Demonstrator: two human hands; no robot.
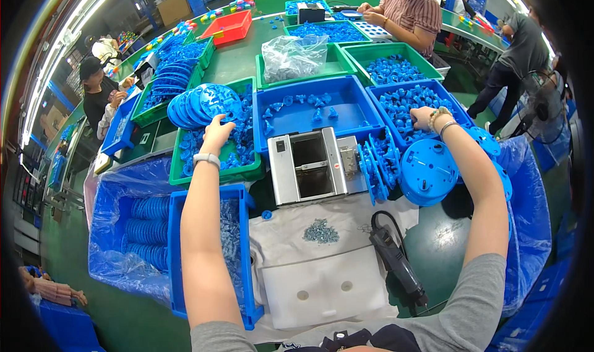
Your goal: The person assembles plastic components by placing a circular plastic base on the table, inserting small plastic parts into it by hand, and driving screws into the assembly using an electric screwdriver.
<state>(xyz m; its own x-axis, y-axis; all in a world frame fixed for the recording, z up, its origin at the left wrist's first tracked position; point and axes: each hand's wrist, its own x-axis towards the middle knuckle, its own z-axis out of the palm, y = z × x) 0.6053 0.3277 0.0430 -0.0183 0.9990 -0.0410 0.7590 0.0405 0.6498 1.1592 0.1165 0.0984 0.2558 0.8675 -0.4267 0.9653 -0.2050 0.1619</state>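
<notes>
There is only one view, from a camera on the person's head, looking down and forward over the green worktable (pixel 244 58). It is close: both forearms enter from the lower edge. The left hand (pixel 216 134) and right hand (pixel 424 117) reach away from the lens, so beyond their fingers stands the far table side. Straight edges bend near the rim.

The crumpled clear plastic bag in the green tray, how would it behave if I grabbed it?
The crumpled clear plastic bag would probably be floppy: its folds sag unevenly. It likely feels light, though small blue parts inside could shift and make it droop. Its glossy film may be a bit slippery. It sits slumped in the green plastic tray, so rolling seems unlikely.
</notes>
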